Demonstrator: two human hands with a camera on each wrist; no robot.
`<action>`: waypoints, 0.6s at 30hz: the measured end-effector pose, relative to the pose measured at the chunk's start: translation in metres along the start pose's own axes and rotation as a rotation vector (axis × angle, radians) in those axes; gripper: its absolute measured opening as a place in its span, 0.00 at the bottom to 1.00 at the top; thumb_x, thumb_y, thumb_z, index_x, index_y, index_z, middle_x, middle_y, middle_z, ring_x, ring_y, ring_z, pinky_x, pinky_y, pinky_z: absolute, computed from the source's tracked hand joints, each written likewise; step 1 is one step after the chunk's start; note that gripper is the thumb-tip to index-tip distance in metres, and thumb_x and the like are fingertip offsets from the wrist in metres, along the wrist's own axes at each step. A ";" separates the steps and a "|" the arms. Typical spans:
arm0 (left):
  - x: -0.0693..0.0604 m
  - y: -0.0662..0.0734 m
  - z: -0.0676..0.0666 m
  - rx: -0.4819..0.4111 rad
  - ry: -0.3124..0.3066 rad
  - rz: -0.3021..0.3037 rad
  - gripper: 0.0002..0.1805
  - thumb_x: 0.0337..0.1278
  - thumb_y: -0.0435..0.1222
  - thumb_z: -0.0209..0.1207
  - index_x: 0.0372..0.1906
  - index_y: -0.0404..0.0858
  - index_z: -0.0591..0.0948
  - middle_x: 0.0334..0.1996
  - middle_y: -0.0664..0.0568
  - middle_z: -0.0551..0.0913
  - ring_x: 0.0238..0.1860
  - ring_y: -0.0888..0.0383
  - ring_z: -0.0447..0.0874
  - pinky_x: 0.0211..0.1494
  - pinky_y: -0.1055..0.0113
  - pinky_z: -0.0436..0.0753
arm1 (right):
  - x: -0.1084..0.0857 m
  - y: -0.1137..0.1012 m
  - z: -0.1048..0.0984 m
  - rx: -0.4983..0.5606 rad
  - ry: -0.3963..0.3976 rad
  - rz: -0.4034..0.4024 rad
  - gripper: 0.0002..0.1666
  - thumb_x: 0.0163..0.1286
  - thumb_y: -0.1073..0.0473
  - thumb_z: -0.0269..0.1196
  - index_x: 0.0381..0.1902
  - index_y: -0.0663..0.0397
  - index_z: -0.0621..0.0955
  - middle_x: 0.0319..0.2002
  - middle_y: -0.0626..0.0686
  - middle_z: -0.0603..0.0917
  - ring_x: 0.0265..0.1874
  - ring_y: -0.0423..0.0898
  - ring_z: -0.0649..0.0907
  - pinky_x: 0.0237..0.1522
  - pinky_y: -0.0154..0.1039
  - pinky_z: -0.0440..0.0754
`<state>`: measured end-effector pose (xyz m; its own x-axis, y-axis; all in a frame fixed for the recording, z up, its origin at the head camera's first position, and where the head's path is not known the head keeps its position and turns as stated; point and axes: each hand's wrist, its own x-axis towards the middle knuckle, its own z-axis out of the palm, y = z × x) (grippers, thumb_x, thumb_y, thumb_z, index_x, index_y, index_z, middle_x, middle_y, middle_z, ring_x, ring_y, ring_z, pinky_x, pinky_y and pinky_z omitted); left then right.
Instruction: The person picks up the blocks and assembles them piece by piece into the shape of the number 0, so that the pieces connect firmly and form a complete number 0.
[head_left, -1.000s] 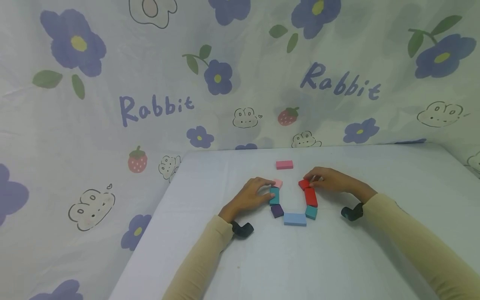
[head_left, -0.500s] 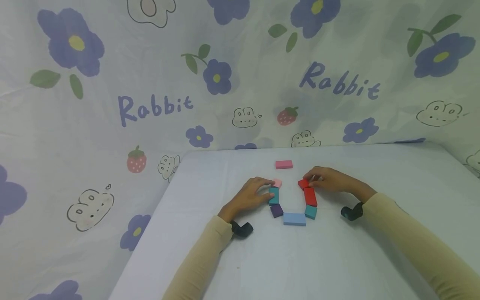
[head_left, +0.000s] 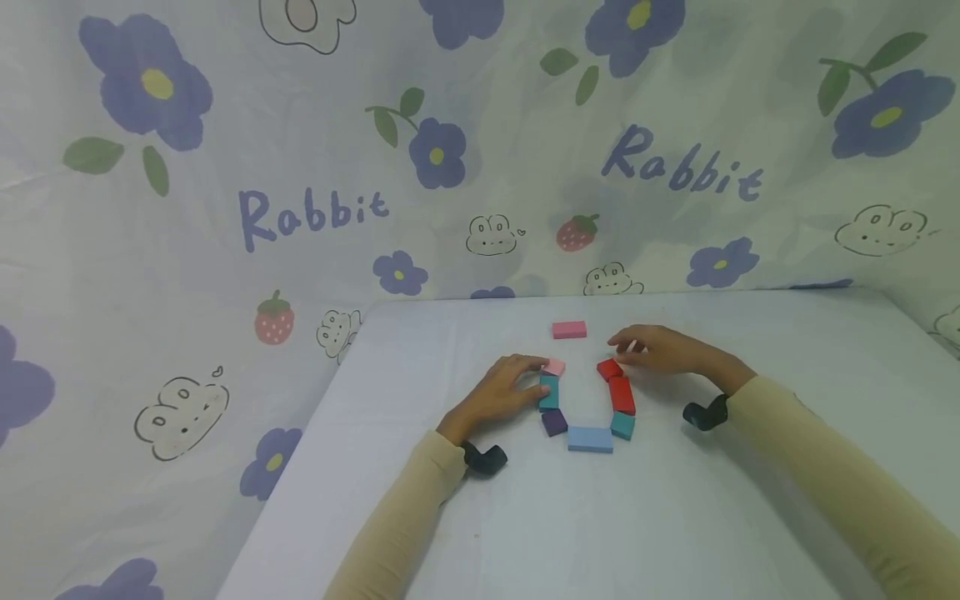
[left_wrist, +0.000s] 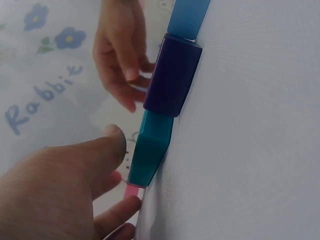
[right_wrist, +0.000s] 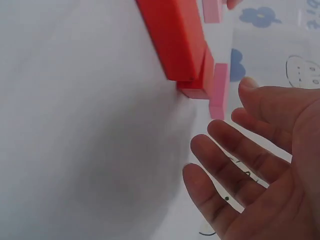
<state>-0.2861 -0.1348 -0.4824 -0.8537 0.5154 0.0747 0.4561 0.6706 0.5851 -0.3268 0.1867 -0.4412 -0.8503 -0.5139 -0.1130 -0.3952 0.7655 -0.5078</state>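
In the head view my left hand [head_left: 504, 390] lies beside the left side of a U of blocks. Its index fingertip is at a light pink block [head_left: 555, 367]; in the left wrist view the thumb stands off a teal block [left_wrist: 151, 145]. A dark purple block [left_wrist: 173, 75] adjoins that one. My right hand [head_left: 660, 349] hovers just above and beside a small red block [head_left: 609, 369], fingers spread and holding nothing in the right wrist view. Below it lies a longer red block [head_left: 622, 395]. Whether the left fingers touch the light pink block, I cannot tell.
At the bottom of the U lie a light blue block [head_left: 590, 439] and a second teal block [head_left: 623, 425]. A darker pink block [head_left: 569, 330] lies alone beyond the U's gap. The white table [head_left: 570, 525] meets a patterned curtain [head_left: 315, 150] at the back.
My right hand has let go of the small red block and lifted slightly away, its fingers opening. The left hand and the blocks look unmoved.
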 end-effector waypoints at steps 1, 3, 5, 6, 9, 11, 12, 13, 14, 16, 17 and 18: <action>0.000 0.000 0.000 0.003 0.001 0.002 0.29 0.69 0.53 0.56 0.71 0.51 0.71 0.67 0.56 0.75 0.71 0.55 0.67 0.74 0.52 0.68 | 0.002 -0.001 -0.002 0.000 0.004 -0.006 0.24 0.72 0.56 0.63 0.64 0.53 0.77 0.51 0.54 0.84 0.49 0.51 0.82 0.51 0.49 0.85; 0.000 -0.001 0.000 0.010 -0.002 0.001 0.28 0.69 0.52 0.57 0.70 0.51 0.72 0.67 0.56 0.75 0.71 0.55 0.67 0.74 0.52 0.68 | 0.008 -0.004 -0.005 -0.006 0.014 -0.007 0.24 0.72 0.56 0.63 0.64 0.53 0.77 0.50 0.53 0.85 0.49 0.50 0.82 0.50 0.48 0.85; 0.000 -0.002 0.000 0.022 -0.004 -0.003 0.28 0.68 0.52 0.57 0.70 0.52 0.72 0.66 0.57 0.75 0.70 0.55 0.67 0.74 0.53 0.68 | 0.014 -0.008 -0.007 -0.014 0.021 -0.016 0.23 0.72 0.57 0.62 0.64 0.54 0.78 0.50 0.54 0.85 0.49 0.51 0.82 0.51 0.48 0.85; -0.001 -0.002 -0.001 0.026 -0.003 -0.004 0.28 0.68 0.52 0.58 0.70 0.52 0.73 0.66 0.56 0.76 0.70 0.55 0.67 0.74 0.53 0.68 | 0.017 -0.011 -0.008 -0.019 0.024 -0.019 0.23 0.72 0.57 0.62 0.63 0.55 0.78 0.51 0.54 0.85 0.49 0.51 0.82 0.51 0.48 0.85; -0.001 -0.002 -0.001 0.030 -0.002 -0.011 0.27 0.68 0.52 0.58 0.69 0.53 0.73 0.65 0.57 0.76 0.70 0.55 0.68 0.73 0.53 0.69 | 0.026 -0.019 -0.010 -0.041 0.023 -0.026 0.22 0.72 0.57 0.63 0.62 0.55 0.79 0.51 0.54 0.85 0.49 0.52 0.82 0.52 0.49 0.85; -0.002 -0.001 -0.001 0.024 0.000 -0.016 0.27 0.68 0.52 0.58 0.69 0.53 0.73 0.65 0.57 0.76 0.69 0.55 0.68 0.73 0.52 0.69 | 0.033 -0.023 -0.011 -0.062 0.020 -0.041 0.22 0.72 0.57 0.63 0.61 0.56 0.79 0.51 0.55 0.85 0.50 0.52 0.83 0.53 0.50 0.85; -0.002 -0.001 -0.002 0.019 0.001 -0.017 0.27 0.68 0.52 0.58 0.69 0.52 0.73 0.65 0.57 0.77 0.69 0.55 0.68 0.73 0.52 0.69 | 0.035 -0.025 -0.011 -0.071 0.021 -0.049 0.21 0.72 0.58 0.63 0.61 0.57 0.80 0.51 0.56 0.85 0.49 0.53 0.83 0.54 0.50 0.84; -0.001 0.000 -0.001 0.014 0.001 -0.017 0.27 0.68 0.52 0.58 0.69 0.52 0.73 0.65 0.57 0.77 0.69 0.54 0.68 0.73 0.52 0.69 | 0.039 -0.026 -0.011 -0.081 0.022 -0.052 0.21 0.72 0.58 0.63 0.60 0.57 0.80 0.51 0.56 0.85 0.49 0.53 0.83 0.54 0.50 0.84; -0.001 0.000 -0.001 0.010 0.002 -0.017 0.27 0.68 0.51 0.58 0.69 0.52 0.74 0.64 0.57 0.77 0.69 0.54 0.68 0.73 0.52 0.69 | 0.042 -0.028 -0.012 -0.087 0.025 -0.054 0.21 0.72 0.58 0.63 0.60 0.57 0.80 0.50 0.57 0.85 0.49 0.53 0.83 0.55 0.50 0.84; 0.000 0.000 0.000 0.006 0.001 -0.015 0.27 0.68 0.52 0.58 0.69 0.53 0.74 0.64 0.57 0.77 0.69 0.54 0.68 0.73 0.51 0.69 | 0.047 -0.031 -0.012 -0.087 0.036 -0.038 0.20 0.72 0.59 0.62 0.59 0.58 0.80 0.51 0.57 0.84 0.50 0.54 0.83 0.55 0.51 0.84; 0.001 0.000 0.000 0.005 0.000 -0.013 0.27 0.67 0.52 0.59 0.69 0.53 0.74 0.64 0.58 0.77 0.69 0.54 0.68 0.73 0.51 0.69 | 0.049 -0.033 -0.012 -0.085 0.044 -0.029 0.20 0.72 0.60 0.62 0.59 0.58 0.80 0.51 0.58 0.84 0.50 0.54 0.82 0.55 0.51 0.84; 0.001 0.001 0.000 0.002 -0.003 -0.012 0.27 0.67 0.52 0.58 0.69 0.53 0.74 0.64 0.58 0.77 0.69 0.55 0.68 0.73 0.51 0.69 | 0.052 -0.035 -0.012 -0.088 0.053 -0.015 0.19 0.72 0.60 0.62 0.59 0.58 0.80 0.52 0.58 0.84 0.51 0.54 0.82 0.56 0.50 0.84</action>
<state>-0.2866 -0.1337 -0.4824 -0.8585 0.5086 0.0654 0.4460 0.6778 0.5846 -0.3614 0.1382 -0.4194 -0.8607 -0.5056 -0.0593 -0.4347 0.7905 -0.4315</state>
